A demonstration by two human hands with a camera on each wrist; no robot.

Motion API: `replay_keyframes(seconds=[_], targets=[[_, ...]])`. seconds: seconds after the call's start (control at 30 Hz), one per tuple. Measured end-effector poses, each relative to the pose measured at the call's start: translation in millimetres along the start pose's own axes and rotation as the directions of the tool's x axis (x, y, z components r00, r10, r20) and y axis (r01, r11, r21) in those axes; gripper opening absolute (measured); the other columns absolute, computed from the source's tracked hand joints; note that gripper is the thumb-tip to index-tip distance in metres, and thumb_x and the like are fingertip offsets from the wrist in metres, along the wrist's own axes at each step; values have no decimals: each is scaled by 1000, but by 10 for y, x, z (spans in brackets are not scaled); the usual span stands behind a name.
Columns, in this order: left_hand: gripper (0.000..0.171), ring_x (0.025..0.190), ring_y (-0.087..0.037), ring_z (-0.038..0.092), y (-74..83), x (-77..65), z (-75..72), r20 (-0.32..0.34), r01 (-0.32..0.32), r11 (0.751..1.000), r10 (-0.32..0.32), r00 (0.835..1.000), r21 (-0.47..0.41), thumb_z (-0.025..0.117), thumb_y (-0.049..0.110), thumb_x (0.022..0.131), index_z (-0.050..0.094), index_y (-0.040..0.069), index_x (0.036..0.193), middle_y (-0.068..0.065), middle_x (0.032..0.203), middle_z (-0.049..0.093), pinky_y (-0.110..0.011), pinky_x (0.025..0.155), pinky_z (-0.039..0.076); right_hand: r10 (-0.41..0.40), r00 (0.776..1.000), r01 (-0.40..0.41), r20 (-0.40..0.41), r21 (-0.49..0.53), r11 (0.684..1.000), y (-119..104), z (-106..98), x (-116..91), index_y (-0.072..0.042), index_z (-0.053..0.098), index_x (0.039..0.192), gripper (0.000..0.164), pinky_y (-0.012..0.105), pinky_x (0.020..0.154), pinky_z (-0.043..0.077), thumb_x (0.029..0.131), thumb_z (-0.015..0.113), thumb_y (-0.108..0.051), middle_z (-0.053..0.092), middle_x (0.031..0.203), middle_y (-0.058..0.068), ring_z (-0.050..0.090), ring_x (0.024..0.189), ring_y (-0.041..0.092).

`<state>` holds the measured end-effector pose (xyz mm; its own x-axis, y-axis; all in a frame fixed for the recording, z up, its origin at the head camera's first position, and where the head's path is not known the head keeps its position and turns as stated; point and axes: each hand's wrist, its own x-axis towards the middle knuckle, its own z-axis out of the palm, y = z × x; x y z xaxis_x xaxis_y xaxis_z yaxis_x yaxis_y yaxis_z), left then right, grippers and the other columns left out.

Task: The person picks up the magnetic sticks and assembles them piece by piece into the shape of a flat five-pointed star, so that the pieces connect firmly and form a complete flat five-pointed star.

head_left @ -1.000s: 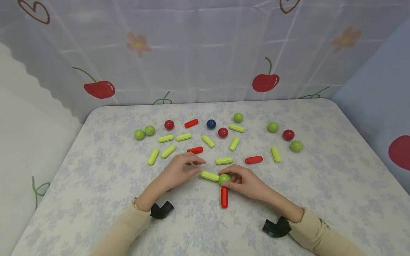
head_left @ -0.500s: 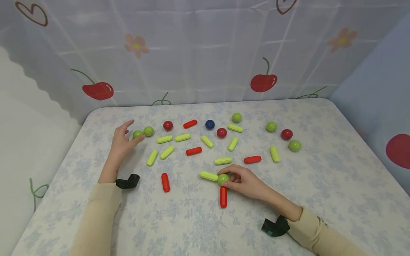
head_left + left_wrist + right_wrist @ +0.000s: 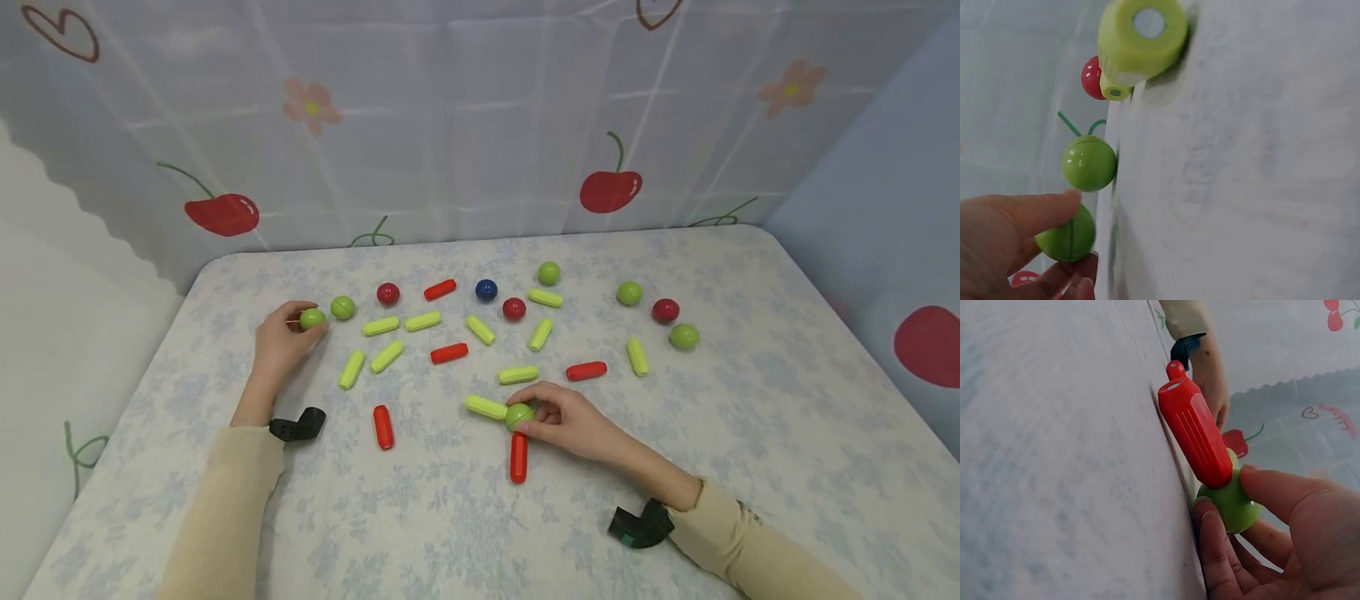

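My left hand (image 3: pixel 281 340) grips a green ball (image 3: pixel 312 318) at the left of the table, thumb and fingers on opposite sides. In the left wrist view, a second green ball (image 3: pixel 1089 164) sits just beyond that held ball (image 3: pixel 1075 234). Near the middle, my right hand (image 3: pixel 577 425) pinches another green ball (image 3: pixel 519 417) between thumb and fingers. Joined to this ball are a yellow-green magnetic rod (image 3: pixel 485 407), pointing left, and a red magnetic rod (image 3: pixel 519 458), pointing toward me. The right wrist view shows the red rod (image 3: pixel 1196 434) meeting the ball (image 3: pixel 1235 506).
A loose red rod (image 3: pixel 383 427) lies between the hands. Farther back are several yellow-green rods (image 3: pixel 517 375), more red rods (image 3: pixel 449 353), red balls (image 3: pixel 513 309), green balls (image 3: pixel 629 293) and one blue ball (image 3: pixel 486 290). A patterned curtain (image 3: pixel 450 125) hangs behind the table.
My left hand has left the spot beside the joined pieces, moved left and back, and taken hold of a green ball. The loose red rod is now uncovered. My right hand keeps its hold.
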<state>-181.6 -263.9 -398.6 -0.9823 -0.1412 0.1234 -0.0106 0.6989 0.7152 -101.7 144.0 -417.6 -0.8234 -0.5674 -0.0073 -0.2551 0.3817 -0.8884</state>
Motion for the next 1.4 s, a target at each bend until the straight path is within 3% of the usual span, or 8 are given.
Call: replay_keyframes(seconds=[0.13, 0.27, 0.47, 0.57, 0.73, 0.93, 1.17, 1.4], targets=[[40, 103, -32, 54, 136, -181, 9, -44, -44, 998, 42, 998, -50, 66, 12, 88, 55, 0, 124, -19, 117, 56, -37, 81, 45, 16, 1000, -16, 8, 12, 1000, -7, 1, 4, -14, 62, 116, 31, 26, 59, 46, 86, 69, -14, 58, 91, -1, 55, 65, 15], [40, 100, -30, 56, 439, -392, 109, 96, -131, 984, 143, 985, -118, 70, 6, 84, 57, 0, 121, -17, 117, 54, -36, 80, 48, 39, 999, -39, 8, 34, 999, -22, -5, 15, -14, 62, 116, 31, 24, 56, 43, 86, 69, -16, 58, 77, -1, 52, 61, 14], [37, 97, -25, 57, 835, -653, 462, 378, -186, 944, 283, 882, -274, 73, 7, 82, 62, 3, 118, -9, 114, 58, -36, 83, 48, 63, 998, -64, 9, 78, 995, -18, -24, 11, -11, 61, 117, 31, 23, 54, 40, 86, 69, -13, 56, 70, 0, 48, 57, 13], [37, 99, -22, 56, 931, -717, 613, 425, -201, 926, 329, 843, -318, 74, 9, 81, 63, 5, 117, -6, 114, 58, -35, 84, 47, 66, 998, -66, 5, 84, 994, -11, -27, 8, -11, 61, 117, 32, 23, 54, 40, 86, 69, -13, 55, 69, -1, 48, 58, 12], [37, 100, -28, 57, 1081, -825, 674, 452, -206, 904, 373, 810, -375, 73, 2, 81, 61, -1, 115, -12, 114, 59, -39, 86, 46, 75, 997, -75, 7, 102, 992, -8, -21, 3, -9, 61, 116, 32, 22, 54, 39, 86, 69, -12, 56, 69, 1, 48, 58, 13], [35, 100, -34, 56, 1232, -929, 647, 469, -139, 883, 365, 804, -449, 69, -4, 82, 59, -8, 115, -19, 115, 57, -46, 86, 45, 79, 997, -79, 5, 124, 989, -20, -26, -2, -10, 61, 116, 31, 22, 54, 39, 86, 69, -13, 57, 71, 1, 48, 58, 13], [40, 102, -27, 58, 978, -852, 865, 463, -91, 872, 341, 818, -480, 71, 2, 83, 60, -2, 120, -14, 121, 57, -34, 84, 47, 71, 997, -74, 35, 99, 992, -21, -21, -1, -10, 61, 115, 30, 23, 53, 40, 86, 70, -14, 57, 71, 2, 48, 56, 13], [38, 102, -24, 59, 924, -827, 928, 492, -62, 849, 361, 792, -524, 72, 7, 83, 61, 1, 119, -10, 119, 57, -30, 84, 47, 26, 997, -29, 69, 46, 999, -48, -19, 12, -11, 61, 118, 32, 23, 51, 37, 88, 68, -18, 62, 97, 0, 45, 56, 15]])
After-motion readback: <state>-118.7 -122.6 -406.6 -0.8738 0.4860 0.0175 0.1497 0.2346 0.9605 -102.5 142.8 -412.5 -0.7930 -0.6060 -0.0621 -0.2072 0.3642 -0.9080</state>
